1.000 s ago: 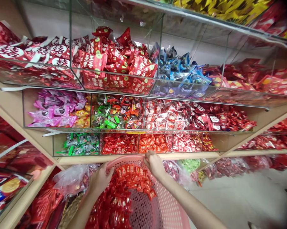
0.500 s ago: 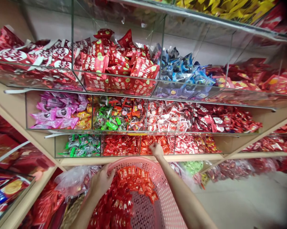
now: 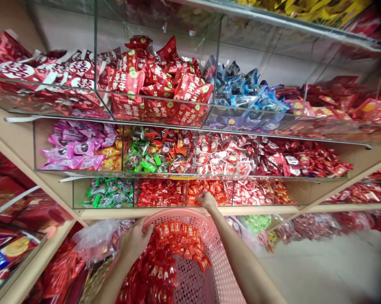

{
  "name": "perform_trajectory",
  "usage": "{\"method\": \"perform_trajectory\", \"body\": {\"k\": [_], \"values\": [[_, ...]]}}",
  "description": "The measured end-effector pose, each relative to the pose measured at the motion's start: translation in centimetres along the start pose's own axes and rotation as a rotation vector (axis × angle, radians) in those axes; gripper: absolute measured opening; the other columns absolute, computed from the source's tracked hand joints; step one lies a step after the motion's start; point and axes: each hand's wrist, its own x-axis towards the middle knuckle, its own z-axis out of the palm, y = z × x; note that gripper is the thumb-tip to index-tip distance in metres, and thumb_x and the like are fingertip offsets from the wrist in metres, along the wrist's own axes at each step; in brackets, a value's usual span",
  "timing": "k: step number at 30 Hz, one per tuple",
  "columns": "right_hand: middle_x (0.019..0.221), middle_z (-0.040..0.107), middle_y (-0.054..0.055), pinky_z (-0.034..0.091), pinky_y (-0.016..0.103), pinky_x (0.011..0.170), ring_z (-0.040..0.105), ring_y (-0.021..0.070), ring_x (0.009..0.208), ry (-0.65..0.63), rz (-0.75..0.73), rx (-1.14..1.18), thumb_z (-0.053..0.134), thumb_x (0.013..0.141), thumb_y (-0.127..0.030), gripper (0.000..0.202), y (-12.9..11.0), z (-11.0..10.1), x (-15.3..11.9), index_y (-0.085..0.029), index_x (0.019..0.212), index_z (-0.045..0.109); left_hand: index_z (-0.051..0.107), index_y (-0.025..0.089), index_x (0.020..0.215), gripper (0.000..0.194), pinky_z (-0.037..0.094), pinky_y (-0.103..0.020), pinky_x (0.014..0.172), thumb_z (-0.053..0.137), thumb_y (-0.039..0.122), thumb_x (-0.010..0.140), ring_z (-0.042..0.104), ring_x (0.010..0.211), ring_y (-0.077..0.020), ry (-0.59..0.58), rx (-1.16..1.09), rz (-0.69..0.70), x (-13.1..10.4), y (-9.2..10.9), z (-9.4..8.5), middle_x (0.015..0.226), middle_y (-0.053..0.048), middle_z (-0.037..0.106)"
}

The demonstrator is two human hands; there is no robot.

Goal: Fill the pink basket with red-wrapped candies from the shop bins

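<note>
A pink perforated plastic basket (image 3: 226, 253) fills the lower middle of the view. Inside it lie red-orange wrapped candies (image 3: 180, 236) and a heap of darker red wrapped candies (image 3: 157, 272), with part of its floor bare. My left hand (image 3: 138, 236) is closed round the basket's left rim. At the front of the lowest shelf, my right hand (image 3: 207, 201) has its fingers curled in against the bin of red-orange candies (image 3: 215, 186). What those fingers hold, if anything, is hidden.
Clear-walled bins above hold red packets (image 3: 157, 80), blue packets (image 3: 247, 95) and pink-wrapped sweets (image 3: 78, 145). Glass dividers and shelf edges stand just over my right hand. Below the wooden edge (image 3: 260, 210) sit bagged goods (image 3: 97, 238); grey floor (image 3: 336, 261) shows at right.
My right hand has shifted very slightly left at the red-orange candy bin, its fingers still curled. My left hand and the basket have stayed in place.
</note>
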Motion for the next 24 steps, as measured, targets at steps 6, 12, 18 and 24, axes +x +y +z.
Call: {"method": "perform_trajectory", "body": {"k": [6, 12, 18, 24], "values": [[0.074, 0.065, 0.006, 0.037, 0.024, 0.058, 0.059, 0.0172, 0.069, 0.032, -0.058, 0.053, 0.052, 0.072, -0.025, 0.014, 0.3, 0.3, 0.0, -0.02, 0.074, 0.065, 0.05, 0.021, 0.122, 0.045, 0.042, -0.029, 0.077, 0.036, 0.043, 0.085, 0.062, 0.095, -0.0213, 0.003, -0.017, 0.005, 0.1, 0.0, 0.0, 0.101, -0.008, 0.069], [0.071, 0.062, 0.001, 0.039, 0.02, 0.062, 0.055, 0.0117, 0.066, 0.066, -0.319, 0.197, 0.049, 0.074, -0.021, 0.011, 1.0, 0.0, -1.0, -0.018, 0.07, 0.059, 0.052, 0.021, 0.121, 0.046, 0.043, -0.029, 0.074, 0.035, 0.044, 0.085, 0.064, 0.089, -0.0221, 0.007, 0.002, 0.007, 0.0, 0.1, -0.3, 0.088, -0.008, 0.071], [0.077, 0.058, 0.004, 0.041, 0.026, 0.069, 0.052, 0.0151, 0.075, 0.209, -0.528, 0.373, 0.047, 0.078, -0.026, 0.015, 1.9, -2.4, -3.1, -0.017, 0.07, 0.055, 0.053, 0.02, 0.121, 0.046, 0.043, -0.027, 0.073, 0.036, 0.043, 0.085, 0.064, 0.086, -0.0211, 0.016, 0.0, 0.02, 0.0, 0.1, -0.4, 0.082, -0.007, 0.071], [0.073, 0.057, 0.002, 0.04, 0.026, 0.063, 0.049, 0.0137, 0.066, 0.133, -0.635, 0.555, 0.049, 0.082, -0.034, 0.017, 2.6, -5.2, -6.5, -0.018, 0.075, 0.054, 0.052, 0.017, 0.121, 0.047, 0.043, -0.028, 0.071, 0.034, 0.042, 0.086, 0.064, 0.087, -0.0228, -0.002, -0.001, 0.022, -0.1, 0.1, -0.5, 0.085, -0.009, 0.071]]}}
